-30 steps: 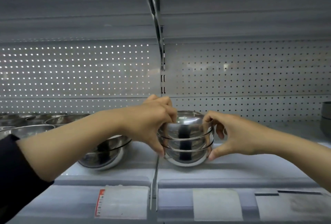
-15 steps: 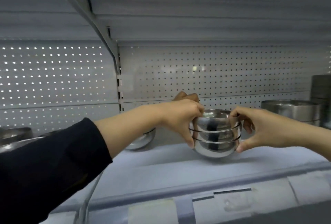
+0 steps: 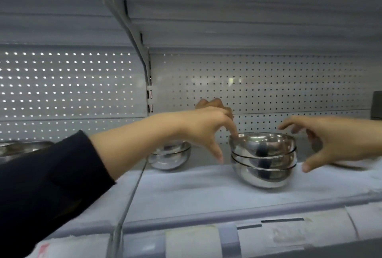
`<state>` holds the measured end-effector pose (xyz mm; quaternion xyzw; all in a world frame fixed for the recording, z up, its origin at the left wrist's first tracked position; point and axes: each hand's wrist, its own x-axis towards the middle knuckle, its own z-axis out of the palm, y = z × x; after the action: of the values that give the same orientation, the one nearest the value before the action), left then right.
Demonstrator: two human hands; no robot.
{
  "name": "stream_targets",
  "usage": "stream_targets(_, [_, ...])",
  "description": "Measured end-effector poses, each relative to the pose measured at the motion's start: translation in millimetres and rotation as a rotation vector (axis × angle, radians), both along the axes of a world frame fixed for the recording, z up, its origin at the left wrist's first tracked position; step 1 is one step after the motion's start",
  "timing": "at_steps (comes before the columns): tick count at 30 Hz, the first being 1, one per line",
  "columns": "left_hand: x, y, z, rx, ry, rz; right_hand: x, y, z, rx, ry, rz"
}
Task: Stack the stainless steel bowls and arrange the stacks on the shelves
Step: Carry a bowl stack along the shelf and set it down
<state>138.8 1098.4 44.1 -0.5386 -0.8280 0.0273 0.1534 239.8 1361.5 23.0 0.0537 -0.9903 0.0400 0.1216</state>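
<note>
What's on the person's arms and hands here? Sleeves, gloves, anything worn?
Both hands are bare: no gloves, and no rings or watch that I can make out. The left hand comes out of a dark, near-black long sleeve pushed up to about mid-forearm. The right hand and its forearm show no sleeve up to the frame edge.

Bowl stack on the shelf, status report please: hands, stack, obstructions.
Left hand open, fingertip at the rim. Right hand open, clear. Bowl stack standing on the shelf. Second stack left, apart.
</note>
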Motion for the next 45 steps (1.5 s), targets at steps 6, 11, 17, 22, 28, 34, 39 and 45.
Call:
stream_targets(6, [11,-112,2,0.082,0.058,0.204,-14,-75,26,0.143,0.273,0.217])
stream_targets(11, [16,-160,-21,0.019,0.125,0.208,-25,-118,26,0.219,0.000,0.029])
stream_targets(17, [19,-178,-33,0.031,0.112,0.161,-23,-114,25,0.256,-0.121,-0.126])
stream_targets(22, [24,-187,-37,0.073,0.095,0.119,-21,-99,14,0.241,-0.118,-0.127])
stream_targets(28, [33,-192,-45,0.123,0.089,0.081,-16,-81,5,0.351,-0.112,-0.199])
stream_targets(34, [30,-201,-46,0.147,0.073,0.096,-17,-71,-2,0.236,-0.011,-0.131])
stream_targets(39, [28,-239,-36,0.122,0.081,0.183,-21,-81,3,0.201,0.074,-0.112])
stream_targets(45, [30,-320,-47,0.180,-0.013,0.386,-19,-190,-2,0.039,0.155,0.222])
